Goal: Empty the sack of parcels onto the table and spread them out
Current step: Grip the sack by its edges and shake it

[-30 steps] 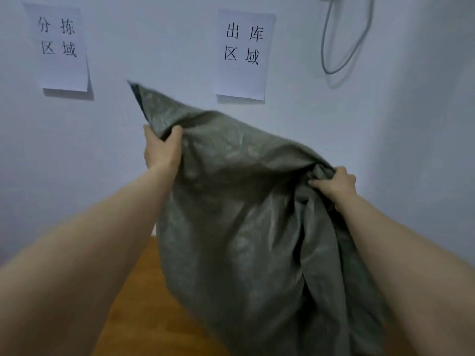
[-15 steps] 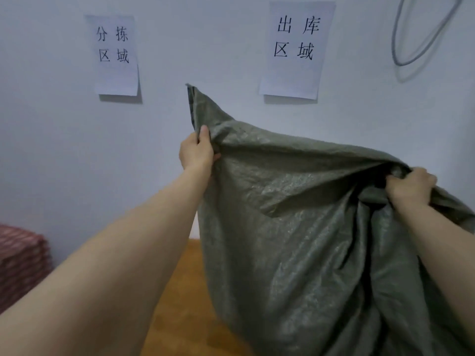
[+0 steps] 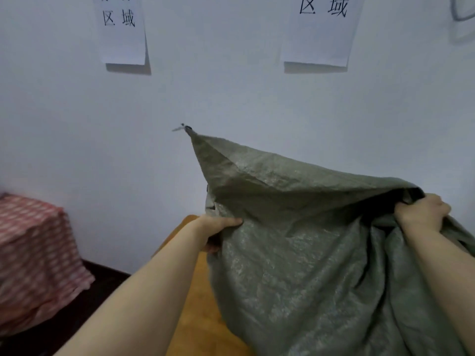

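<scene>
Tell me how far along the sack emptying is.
Done: the sack is raised at the table. In hand: the left hand and right hand each grip its upper cloth. Left: no parcels show on the visible table, so emptying and spreading remain.

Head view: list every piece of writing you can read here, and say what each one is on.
"区 域": on the left paper sheet; the row of characters above it is cut by the frame edge and cannot be read.
"区 域": on the right paper sheet, its tops clipped by the frame edge; anything above is out of view.
No print shows on the sack.
</scene>
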